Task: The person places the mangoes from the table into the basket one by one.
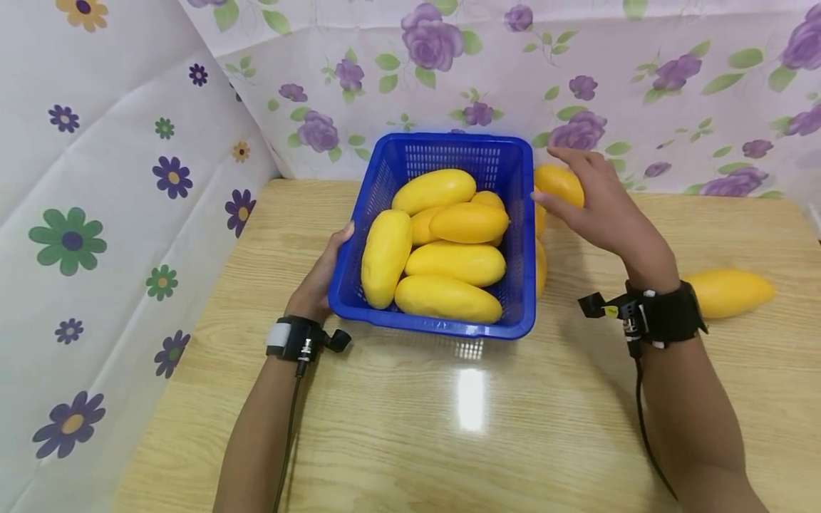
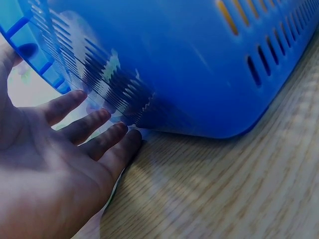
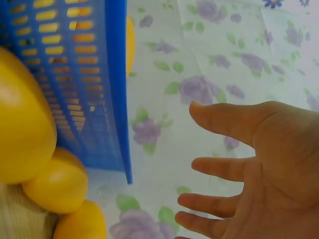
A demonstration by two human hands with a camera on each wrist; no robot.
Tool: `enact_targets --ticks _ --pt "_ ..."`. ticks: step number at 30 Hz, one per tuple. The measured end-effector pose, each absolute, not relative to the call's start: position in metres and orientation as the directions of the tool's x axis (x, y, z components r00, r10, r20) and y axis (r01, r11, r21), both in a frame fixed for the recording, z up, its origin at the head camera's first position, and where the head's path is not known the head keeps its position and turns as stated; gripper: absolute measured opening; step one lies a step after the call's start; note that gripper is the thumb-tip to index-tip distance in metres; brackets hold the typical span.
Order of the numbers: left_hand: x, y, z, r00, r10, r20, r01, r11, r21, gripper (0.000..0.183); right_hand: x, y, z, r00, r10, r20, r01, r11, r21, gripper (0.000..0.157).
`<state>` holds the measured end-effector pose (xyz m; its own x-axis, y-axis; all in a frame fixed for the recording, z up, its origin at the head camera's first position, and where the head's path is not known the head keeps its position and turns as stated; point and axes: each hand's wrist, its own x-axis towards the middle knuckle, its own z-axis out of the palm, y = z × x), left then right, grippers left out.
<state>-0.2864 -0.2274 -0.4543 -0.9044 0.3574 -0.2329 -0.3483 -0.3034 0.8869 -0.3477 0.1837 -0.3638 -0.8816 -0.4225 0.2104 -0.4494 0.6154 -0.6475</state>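
Observation:
A blue plastic basket [image 1: 436, 324] with slotted walls holds several oblong yellow fruits [image 1: 452, 263]. My left hand [image 1: 317, 281] is at its left side. In the left wrist view the straight fingers [image 2: 82, 124] reach to the slotted wall, and the thumb is up by the rim, mostly out of frame. Over the right rim hovers my right hand [image 1: 606, 203], its fingers spread and nothing held. Below it, against the basket's right wall, lie more yellow fruits [image 1: 561, 184], partly covered by the hand and rim. They show stacked in the right wrist view [image 3: 55, 179].
One more yellow fruit [image 1: 731, 292] lies on the wooden table [image 1: 385, 427] beyond my right wrist, partly behind its strap. White sheets with flower prints [image 1: 500, 64] hang behind the table and along its left [image 1: 115, 249]. Black camera cables [image 1: 648, 427] run down both forearms.

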Motion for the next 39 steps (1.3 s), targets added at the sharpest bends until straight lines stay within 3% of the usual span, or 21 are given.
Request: enact_targets --ticks 12,25,39 --pt "-0.287 -0.228 -0.454 -0.905 0.359 -0.230 -0.344 -0.294 0.892 0.069 -0.363 0.196 -0.372 -0.902 -0.383 0.201 -0.416 0.639 -0.647 0.067" --pt "-0.294 -0.234 -0.468 -0.906 0.359 -0.224 -0.344 -0.317 0.884 0.074 -0.387 0.201 -0.405 -0.895 -0.285 0.343 -0.446 0.545 -0.710 0.063" --pt "-0.294 -0.235 -0.469 -0.901 0.350 -0.256 -0.374 -0.328 0.867 0.078 -0.409 0.202 -0.449 -0.914 -0.270 0.304 -0.405 0.534 -0.742 0.061"
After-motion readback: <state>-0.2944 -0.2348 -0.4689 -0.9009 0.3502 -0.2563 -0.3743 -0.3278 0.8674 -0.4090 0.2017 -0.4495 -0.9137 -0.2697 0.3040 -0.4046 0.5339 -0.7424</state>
